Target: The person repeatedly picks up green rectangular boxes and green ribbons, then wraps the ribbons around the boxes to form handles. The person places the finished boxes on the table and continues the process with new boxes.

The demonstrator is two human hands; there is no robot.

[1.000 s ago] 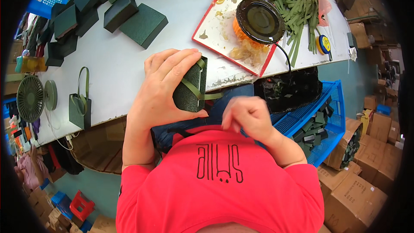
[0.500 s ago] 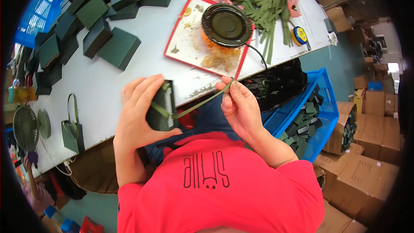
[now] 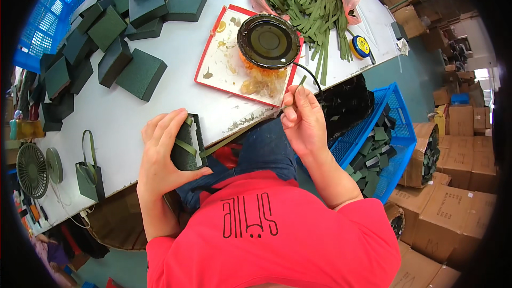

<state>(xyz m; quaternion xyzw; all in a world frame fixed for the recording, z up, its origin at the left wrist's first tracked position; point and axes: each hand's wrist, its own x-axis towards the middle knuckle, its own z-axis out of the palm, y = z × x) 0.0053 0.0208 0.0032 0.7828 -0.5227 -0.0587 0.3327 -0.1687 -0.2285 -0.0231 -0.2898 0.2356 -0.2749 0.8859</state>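
Taking clock directions from the middle of the head view. Locating the small dark green box (image 3: 185,161) between 8 and 9 o'clock, at the near edge of the white table (image 3: 184,37); not being able to tell whether resting on it or lifted clear.

Judging the box light and stiff, textured enough for a secure hold, possibly denting at the edges under a hard squeeze. Judging the olive-green ribbon (image 3: 221,146) soft, limp and rather slippery; crossing the box face aslant and leading off toward 2 o'clock. Favouring a hold across the two short ends of the box, leaving clear the ribbon and the pale strip (image 3: 199,134) along the 3 o'clock side. Favouring a flat pinch near the ribbon's loose end.

Grasping the box with the left hand (image 3: 159,146), spreading wide into a C: bracing fingers at the 12 o'clock end, thumb at the 5 o'clock end.

Pinching the ribbon with the right hand (image 3: 308,122), near 3 o'clock, holding thumb and index close together and curling the rest loosely. Not being able to tell the exact pad contact.

Noting nearby: a ribbon-looped box (image 3: 90,185) past the left hand, an amber-stained pot (image 3: 268,42) on a red-edged tray (image 3: 218,64) toward 12, loose ribbons (image 3: 314,8) toward 1.
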